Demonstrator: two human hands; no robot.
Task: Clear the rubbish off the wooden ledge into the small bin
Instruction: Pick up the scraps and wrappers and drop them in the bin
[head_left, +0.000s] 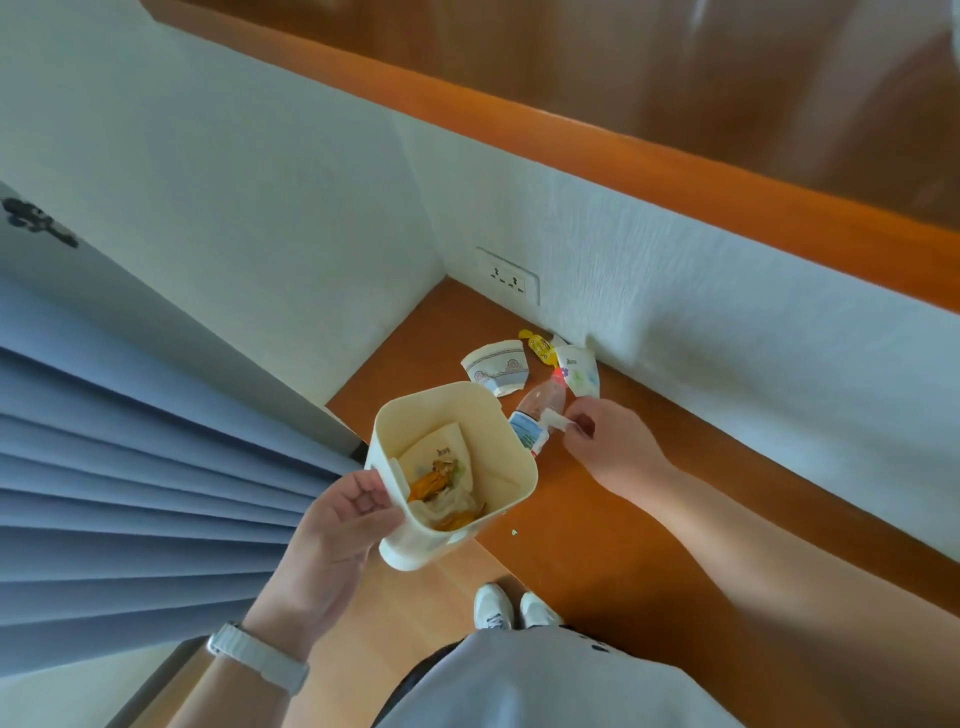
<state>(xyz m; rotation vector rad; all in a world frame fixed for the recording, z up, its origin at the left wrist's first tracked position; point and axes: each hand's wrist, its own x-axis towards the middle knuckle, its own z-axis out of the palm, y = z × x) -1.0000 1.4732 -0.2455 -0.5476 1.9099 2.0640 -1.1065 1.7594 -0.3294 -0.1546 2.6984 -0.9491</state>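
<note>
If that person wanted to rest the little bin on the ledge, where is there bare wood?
Bare wood runs along the ledge under the right forearm. The corner below the wall socket is free too. Crowded: paper cup, yellow wrapper, bottle.

The wooden ledge (613, 499) ran along the white wall. On it, near the corner, lay a torn paper cup (497, 368), a yellow sachet (539, 347), a crumpled wrapper (579, 371) and a plastic bottle (537, 410) on its side.

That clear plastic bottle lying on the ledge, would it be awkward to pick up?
Probably not. The clear plastic bottle with the blue label looks empty, so likely light. It lies on its side on the wooden ledge, so a nudge could roll it. Thin walls may dent.
</note>
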